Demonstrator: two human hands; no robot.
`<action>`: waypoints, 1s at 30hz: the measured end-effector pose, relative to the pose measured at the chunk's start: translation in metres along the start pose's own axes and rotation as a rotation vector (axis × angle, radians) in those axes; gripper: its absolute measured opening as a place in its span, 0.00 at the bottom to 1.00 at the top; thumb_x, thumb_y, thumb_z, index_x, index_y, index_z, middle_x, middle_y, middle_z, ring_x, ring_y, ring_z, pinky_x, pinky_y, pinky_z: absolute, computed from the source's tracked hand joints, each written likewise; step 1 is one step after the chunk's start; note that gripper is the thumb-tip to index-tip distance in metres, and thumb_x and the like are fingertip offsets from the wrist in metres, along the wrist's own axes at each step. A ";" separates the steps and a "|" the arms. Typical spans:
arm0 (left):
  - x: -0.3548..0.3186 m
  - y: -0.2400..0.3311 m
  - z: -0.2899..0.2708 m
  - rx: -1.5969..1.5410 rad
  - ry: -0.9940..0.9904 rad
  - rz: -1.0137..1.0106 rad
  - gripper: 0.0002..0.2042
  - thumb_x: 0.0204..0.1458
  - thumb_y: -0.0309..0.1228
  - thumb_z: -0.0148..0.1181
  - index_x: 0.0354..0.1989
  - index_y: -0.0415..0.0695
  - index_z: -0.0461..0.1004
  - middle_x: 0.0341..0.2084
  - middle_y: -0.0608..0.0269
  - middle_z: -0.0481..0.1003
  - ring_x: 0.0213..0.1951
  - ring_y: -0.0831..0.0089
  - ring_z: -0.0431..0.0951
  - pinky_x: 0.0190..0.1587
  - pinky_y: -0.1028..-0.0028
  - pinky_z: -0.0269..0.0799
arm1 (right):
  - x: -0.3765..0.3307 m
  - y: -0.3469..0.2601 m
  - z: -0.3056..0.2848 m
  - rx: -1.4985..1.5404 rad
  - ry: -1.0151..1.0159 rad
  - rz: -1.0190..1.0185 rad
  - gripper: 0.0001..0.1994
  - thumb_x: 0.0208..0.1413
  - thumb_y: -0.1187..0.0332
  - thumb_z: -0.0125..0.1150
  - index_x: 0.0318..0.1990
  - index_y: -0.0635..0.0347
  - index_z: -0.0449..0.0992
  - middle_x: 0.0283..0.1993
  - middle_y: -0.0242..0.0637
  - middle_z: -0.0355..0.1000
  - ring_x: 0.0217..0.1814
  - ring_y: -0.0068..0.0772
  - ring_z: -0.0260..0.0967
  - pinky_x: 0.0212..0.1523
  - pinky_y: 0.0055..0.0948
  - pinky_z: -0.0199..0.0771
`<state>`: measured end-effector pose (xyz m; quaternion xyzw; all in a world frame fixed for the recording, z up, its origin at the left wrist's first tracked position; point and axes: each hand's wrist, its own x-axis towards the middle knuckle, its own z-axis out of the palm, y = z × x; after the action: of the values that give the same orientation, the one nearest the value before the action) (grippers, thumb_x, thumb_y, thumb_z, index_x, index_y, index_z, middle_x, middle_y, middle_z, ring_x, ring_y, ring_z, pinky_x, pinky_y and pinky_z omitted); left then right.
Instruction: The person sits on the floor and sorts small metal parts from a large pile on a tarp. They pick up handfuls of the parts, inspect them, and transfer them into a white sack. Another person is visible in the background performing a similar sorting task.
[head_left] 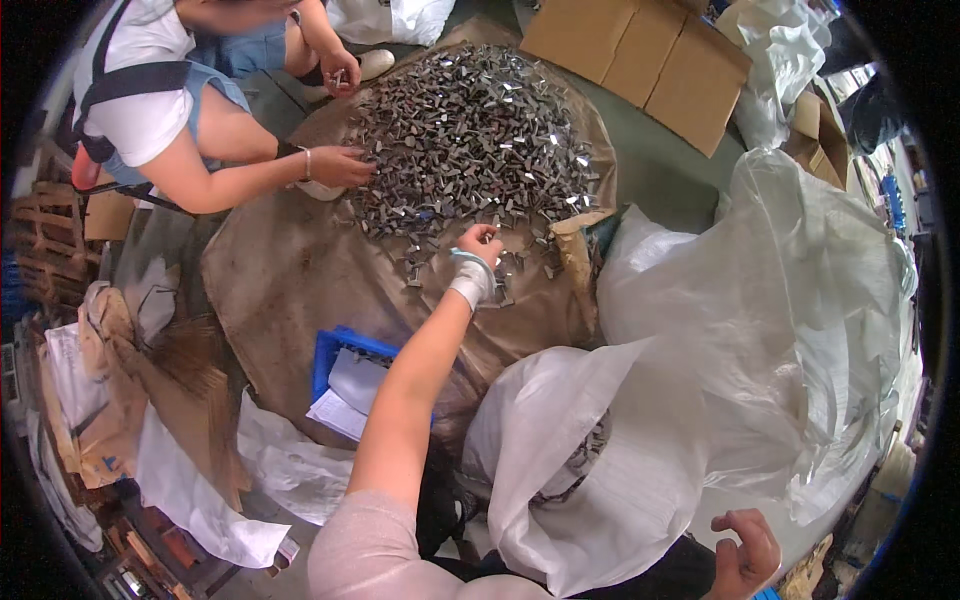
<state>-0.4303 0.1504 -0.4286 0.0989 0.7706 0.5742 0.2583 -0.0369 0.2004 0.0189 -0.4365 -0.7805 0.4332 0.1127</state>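
A brown sheet (290,280) carries small metal pieces (480,140), heaped toward its far edge; the left hand (478,246) pinches some between its fingers. Right of a white sack (645,475), the right hand (745,556) holds its fingers half curled.

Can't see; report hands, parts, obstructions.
Left hand at metal pieces, grip unclear. Right hand empty, beside open white sack. Co-worker's hand at pieces' left edge.

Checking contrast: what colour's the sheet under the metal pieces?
Brown sheet; best seen in the head view.

R hand (745,555) — cut at wrist, sack contents (583,462) part-hid
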 end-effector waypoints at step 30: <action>-0.146 0.185 -0.048 -1.999 -0.412 -0.420 0.17 0.48 0.29 0.56 0.48 0.40 0.70 0.53 0.49 0.68 0.57 0.51 0.66 0.60 0.47 0.59 | -0.032 0.010 -0.010 -0.070 0.013 -0.327 0.09 0.47 0.78 0.60 0.37 0.65 0.77 0.32 0.46 0.73 0.31 0.42 0.72 0.32 0.32 0.71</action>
<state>-0.3580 0.1046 -0.2040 -0.2002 -0.1138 0.8661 0.4436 -0.0064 0.1835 0.0238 -0.3102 -0.8549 0.3788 0.1716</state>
